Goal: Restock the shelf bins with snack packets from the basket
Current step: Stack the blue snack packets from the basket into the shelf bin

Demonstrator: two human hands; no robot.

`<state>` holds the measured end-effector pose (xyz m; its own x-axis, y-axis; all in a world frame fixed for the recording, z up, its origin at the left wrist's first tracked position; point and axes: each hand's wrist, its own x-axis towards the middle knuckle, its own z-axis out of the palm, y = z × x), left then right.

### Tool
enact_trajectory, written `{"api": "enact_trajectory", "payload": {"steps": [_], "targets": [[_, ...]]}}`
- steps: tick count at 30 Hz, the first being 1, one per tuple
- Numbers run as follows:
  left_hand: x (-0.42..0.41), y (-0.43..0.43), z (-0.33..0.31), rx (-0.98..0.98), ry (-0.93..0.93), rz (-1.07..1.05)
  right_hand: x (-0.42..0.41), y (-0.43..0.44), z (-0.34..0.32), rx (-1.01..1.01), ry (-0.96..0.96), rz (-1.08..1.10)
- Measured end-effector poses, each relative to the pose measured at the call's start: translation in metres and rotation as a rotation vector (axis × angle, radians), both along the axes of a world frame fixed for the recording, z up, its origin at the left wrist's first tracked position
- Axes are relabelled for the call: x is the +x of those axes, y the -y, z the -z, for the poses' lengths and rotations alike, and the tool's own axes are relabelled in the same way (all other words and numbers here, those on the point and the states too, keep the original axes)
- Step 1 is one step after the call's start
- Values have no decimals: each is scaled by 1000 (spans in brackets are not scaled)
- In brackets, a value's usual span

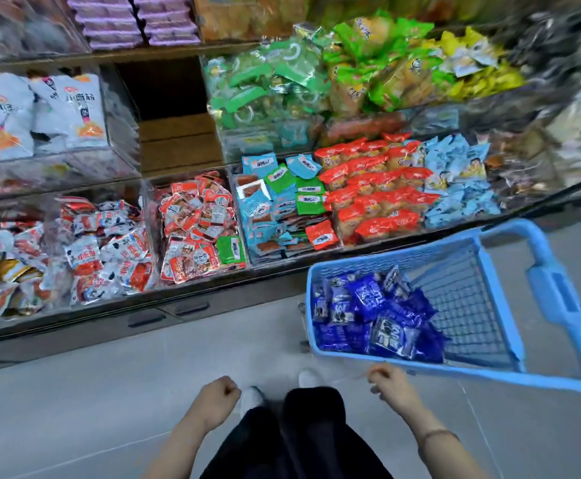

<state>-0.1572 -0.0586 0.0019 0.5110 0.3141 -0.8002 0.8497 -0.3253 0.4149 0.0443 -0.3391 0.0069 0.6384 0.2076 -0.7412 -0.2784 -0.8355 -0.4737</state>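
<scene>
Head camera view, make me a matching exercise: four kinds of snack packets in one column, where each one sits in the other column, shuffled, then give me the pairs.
Column one
1. dark blue packets
2. green packets
3. white pouches
4. bright red packets

Column two
A. bin just left of the empty gap
B. lower shelf bin nearest the blue basket
C. inside the blue basket
D. bin just right of the empty gap

Pairs: 1-C, 2-D, 3-A, 4-B.
</scene>
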Motion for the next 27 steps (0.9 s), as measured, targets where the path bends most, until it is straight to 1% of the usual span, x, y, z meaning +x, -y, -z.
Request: {"api": "enact_trajectory", "payload": {"steps": [4, 7, 9, 11, 13, 16, 17, 20, 22, 25, 27], "targets": [[22, 32, 6, 43, 6, -64, 54, 28, -2, -22, 101, 4], [44, 64, 21, 45, -4, -129, 97, 48, 6, -44, 102, -38], [63, 87, 32, 26, -20, -215, 122, 57, 15, -60, 93, -130], [85, 109, 46, 10, -31, -346, 145, 63, 30, -70, 90, -162], [107, 128, 57, -4, -36, -467, 164, 68, 46, -77, 83, -168], [141, 152, 77, -17, -46, -591, 187, 74, 75, -104, 21, -100], [150, 158, 84, 3, -42, -616, 193, 75, 84, -132, 16, -109], [169, 173, 103, 72, 5, -610, 210, 74, 107, -255, 36, -291], [174, 181, 112, 65, 45, -636, 216, 72, 121, -321, 20, -429], [177, 188, 120, 66, 68, -685, 217, 70, 139, -339, -26, -511], [176, 189, 122, 54, 81, -709, 216, 67, 147, -389, 8, -573]]}}
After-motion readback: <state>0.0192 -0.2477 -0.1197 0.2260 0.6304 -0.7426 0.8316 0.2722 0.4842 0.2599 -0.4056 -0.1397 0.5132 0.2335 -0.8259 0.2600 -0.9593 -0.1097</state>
